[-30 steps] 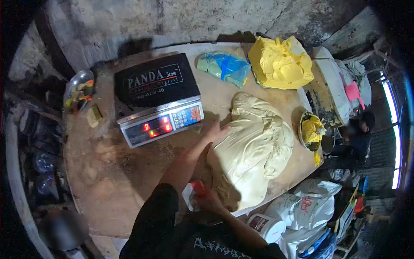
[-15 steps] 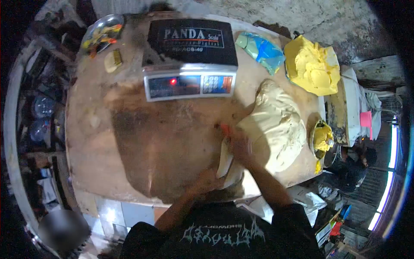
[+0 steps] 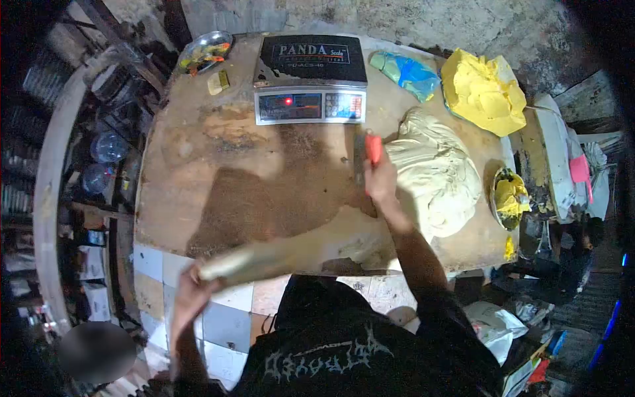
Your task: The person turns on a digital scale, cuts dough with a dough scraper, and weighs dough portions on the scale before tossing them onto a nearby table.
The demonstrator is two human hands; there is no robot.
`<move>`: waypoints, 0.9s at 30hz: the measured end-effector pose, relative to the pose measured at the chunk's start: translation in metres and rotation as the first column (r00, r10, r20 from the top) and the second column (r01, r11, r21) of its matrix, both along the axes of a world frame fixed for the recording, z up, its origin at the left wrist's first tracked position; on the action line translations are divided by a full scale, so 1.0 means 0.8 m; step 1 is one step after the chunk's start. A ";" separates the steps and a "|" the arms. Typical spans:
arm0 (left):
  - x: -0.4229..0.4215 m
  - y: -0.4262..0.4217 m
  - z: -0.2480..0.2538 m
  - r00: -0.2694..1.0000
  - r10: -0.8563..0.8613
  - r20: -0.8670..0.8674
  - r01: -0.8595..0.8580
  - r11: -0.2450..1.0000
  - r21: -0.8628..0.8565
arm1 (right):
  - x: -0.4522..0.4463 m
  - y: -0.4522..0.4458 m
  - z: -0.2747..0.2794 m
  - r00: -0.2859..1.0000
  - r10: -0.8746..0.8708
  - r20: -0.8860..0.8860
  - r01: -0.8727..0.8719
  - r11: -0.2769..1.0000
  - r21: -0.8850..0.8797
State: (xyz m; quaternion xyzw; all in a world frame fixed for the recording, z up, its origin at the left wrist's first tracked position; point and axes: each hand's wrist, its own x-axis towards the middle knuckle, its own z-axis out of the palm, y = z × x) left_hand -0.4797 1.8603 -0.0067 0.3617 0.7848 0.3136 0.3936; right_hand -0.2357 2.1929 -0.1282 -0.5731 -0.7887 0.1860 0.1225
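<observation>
My left hand (image 3: 192,291), past the table's front edge at the left, is closed on one end of a long pale dough strip (image 3: 297,248). The strip is pulled out sideways and blurred at that end; its other end lies on the table by my right forearm. My right hand (image 3: 382,178) is wrapped round a scraper with a red handle (image 3: 374,149) and a flat grey blade, held upright just left of the big dough mound (image 3: 440,175). The blade's lower part is hard to make out.
A digital scale (image 3: 311,79) stands at the table's back. Behind the mound are a blue-green packet (image 3: 405,74) and yellow fat on its wrapper (image 3: 483,89). A bowl of yellow fat (image 3: 510,198) sits at the right edge, a metal plate (image 3: 206,51) at back left.
My left hand has swung left and out past the table edge, stretching the dough into a long strip. My right hand has lifted the scraper up and away from the strip. The view has shifted.
</observation>
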 end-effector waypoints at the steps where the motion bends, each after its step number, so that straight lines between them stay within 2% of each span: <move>1: -0.008 0.017 -0.002 0.995 0.091 -0.043 -0.092 0.996 -0.008 | 0.010 -0.002 0.013 0.928 -0.040 -0.369 0.071 0.995 0.070; 2: -0.035 0.019 -0.050 0.885 0.078 -0.459 0.004 0.985 0.175 | 0.022 -0.008 0.030 0.724 -0.052 -0.688 0.170 0.980 0.105; 3: -0.016 0.052 -0.029 0.768 0.061 -0.638 0.088 0.976 0.200 | 0.045 -0.034 0.069 0.688 -0.114 -0.716 0.199 0.979 0.035; 4: 0.006 0.087 -0.026 0.714 0.077 -0.696 0.155 0.952 0.265 | 0.067 -0.055 0.079 0.534 -0.198 -0.822 0.241 0.967 -0.076; 5: 0.041 0.128 -0.047 0.744 0.056 -0.666 0.238 0.909 0.342 | 0.096 -0.071 0.082 0.581 -0.133 -0.803 0.230 0.973 0.006; 6: 0.083 0.171 -0.079 0.782 -0.016 -0.623 0.328 0.861 0.390 | 0.116 -0.086 0.091 0.620 -0.175 -0.765 0.253 0.967 -0.017; 7: 0.129 0.209 -0.118 0.795 -0.109 -0.597 0.419 0.810 0.410 | 0.137 -0.099 0.094 0.611 -0.250 -0.751 0.255 0.960 -0.112; 8: 0.176 0.239 -0.165 0.767 -0.208 -0.607 0.514 0.765 0.388 | 0.148 -0.112 0.106 0.581 -0.253 -0.774 0.228 0.963 -0.145; 10: 0.246 0.262 -0.240 0.594 -0.299 -0.747 0.658 0.715 0.237 | 0.161 -0.146 0.154 0.540 -0.274 -0.796 0.228 0.958 -0.175; 11: 0.266 0.260 -0.237 0.416 -0.339 -0.844 0.705 0.706 0.064 | 0.163 -0.160 0.190 0.672 -0.263 -0.692 0.253 0.960 -0.120; 12: 0.270 0.259 -0.230 0.415 -0.333 -0.847 0.718 0.692 0.080 | 0.162 -0.165 0.210 0.787 -0.252 -0.563 0.265 0.962 -0.060; 13: 0.268 0.251 -0.221 0.426 -0.463 -0.777 0.741 0.672 0.005 | 0.163 -0.164 0.208 0.787 -0.260 -0.559 0.278 0.959 -0.054; 14: 0.260 0.239 -0.215 0.424 -0.587 -0.689 0.765 0.640 -0.075 | 0.163 -0.163 0.194 0.857 -0.272 -0.438 0.264 0.961 -0.081; 15: 0.251 0.230 -0.199 0.420 -0.591 -0.689 0.770 0.634 -0.074 | 0.157 -0.159 0.174 0.912 -0.270 -0.309 0.248 0.963 -0.108; 17: 0.229 0.220 -0.169 0.407 -0.850 -0.335 0.772 0.516 -0.371 | 0.111 -0.140 0.072 0.978 -0.181 0.101 0.184 0.983 -0.020; 18: 0.209 0.207 -0.174 0.399 -0.856 -0.330 0.781 0.505 -0.366 | 0.095 -0.124 -0.020 0.984 -0.169 0.057 0.173 0.980 -0.098; 19: 0.179 0.189 -0.181 0.447 -0.798 -0.404 0.820 0.546 -0.172 | 0.079 -0.115 -0.082 0.988 -0.155 0.012 0.154 0.972 -0.180; 20: 0.140 0.176 -0.189 0.510 -0.727 -0.459 0.827 0.561 0.029 | 0.065 -0.107 -0.061 0.971 -0.238 0.032 0.238 0.934 -0.265; 21: 0.095 0.171 -0.213 0.618 -0.687 -0.382 0.767 0.633 0.102 | 0.050 -0.097 -0.036 0.946 -0.318 0.061 0.319 0.881 -0.348; 22: 0.049 0.151 -0.236 0.703 -0.657 -0.272 0.705 0.693 0.148 | 0.063 -0.107 -0.041 0.982 -0.187 0.003 0.187 0.982 -0.029; 23: 0.002 0.148 -0.209 0.767 -0.629 -0.126 0.639 0.766 0.071 | 0.040 -0.113 0.022 0.859 -0.341 -0.381 0.336 0.938 -0.081; 24: -0.042 0.153 -0.172 0.828 -0.561 0.007 0.561 0.828 -0.009 | 0.047 -0.127 0.029 0.804 -0.380 -0.457 0.366 0.922 -0.123; 25: -0.081 0.153 -0.164 0.838 -0.542 0.062 0.545 0.836 -0.056 | 0.056 -0.145 0.042 0.842 -0.333 -0.425 0.323 0.941 -0.097; 26: -0.112 0.156 -0.158 0.848 -0.518 0.115 0.528 0.843 -0.103 | 0.020 -0.162 0.093 0.701 -0.459 -0.546 0.300 0.884 -0.358; 27: -0.136 0.161 -0.142 0.849 -0.511 0.132 0.524 0.845 -0.101 | 0.034 -0.179 0.019 0.672 -0.381 -0.636 0.281 0.925 -0.257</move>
